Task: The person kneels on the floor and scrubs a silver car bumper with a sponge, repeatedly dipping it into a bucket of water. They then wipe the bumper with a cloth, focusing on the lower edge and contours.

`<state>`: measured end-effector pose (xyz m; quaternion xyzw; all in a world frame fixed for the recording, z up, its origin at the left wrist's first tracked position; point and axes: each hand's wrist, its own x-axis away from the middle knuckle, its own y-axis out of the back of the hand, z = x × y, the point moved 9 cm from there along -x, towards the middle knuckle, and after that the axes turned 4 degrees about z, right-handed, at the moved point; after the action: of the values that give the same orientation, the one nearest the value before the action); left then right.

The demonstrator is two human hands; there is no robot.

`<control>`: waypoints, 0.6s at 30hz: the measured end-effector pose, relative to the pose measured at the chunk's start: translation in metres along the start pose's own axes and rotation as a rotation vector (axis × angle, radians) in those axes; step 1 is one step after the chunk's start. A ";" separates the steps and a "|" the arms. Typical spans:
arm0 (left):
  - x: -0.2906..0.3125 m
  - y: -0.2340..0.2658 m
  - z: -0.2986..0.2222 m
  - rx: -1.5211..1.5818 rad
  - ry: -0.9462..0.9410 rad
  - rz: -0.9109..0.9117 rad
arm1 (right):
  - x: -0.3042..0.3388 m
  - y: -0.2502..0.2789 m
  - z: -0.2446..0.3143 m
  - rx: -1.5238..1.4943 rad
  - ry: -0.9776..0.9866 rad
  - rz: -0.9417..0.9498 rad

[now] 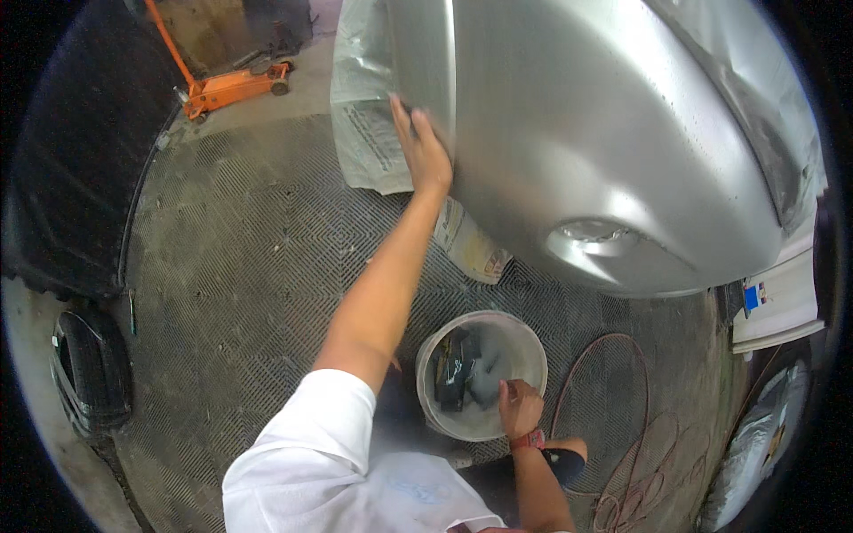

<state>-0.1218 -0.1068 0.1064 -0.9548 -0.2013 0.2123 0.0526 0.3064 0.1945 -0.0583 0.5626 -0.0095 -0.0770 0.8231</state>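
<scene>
My left hand (423, 153) reaches forward and lies along the left edge of a large silver-grey car body panel (542, 115), its fingers stretched out. Pale masking sheet (366, 147) hangs behind that hand. Low on the panel is a rounded recess (593, 233) with a shiny piece in it. Below, my right hand (521, 409) is over the near right rim of a white bucket (425, 391), fingers curled in. Anything inside those fingers is hidden. Dark blocks or pads (455, 369) and cloudy greyish water show in the bucket.
An orange floor jack (233, 91) stands at the far left. A black tyre (92, 371) lies by the left edge. Reddish hose (641, 426) loops over the ribbed floor mat (240, 293) at right. Printed paper (471, 244) hangs beneath the panel.
</scene>
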 end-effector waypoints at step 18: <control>0.205 -0.092 0.066 1.238 0.973 -0.164 | 0.002 -0.005 -0.003 0.006 -0.001 -0.030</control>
<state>-0.0132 0.0620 -0.0152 -0.7198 -0.0706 -0.1600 0.6718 0.3076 0.1951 -0.0636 0.5650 -0.0016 -0.0896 0.8202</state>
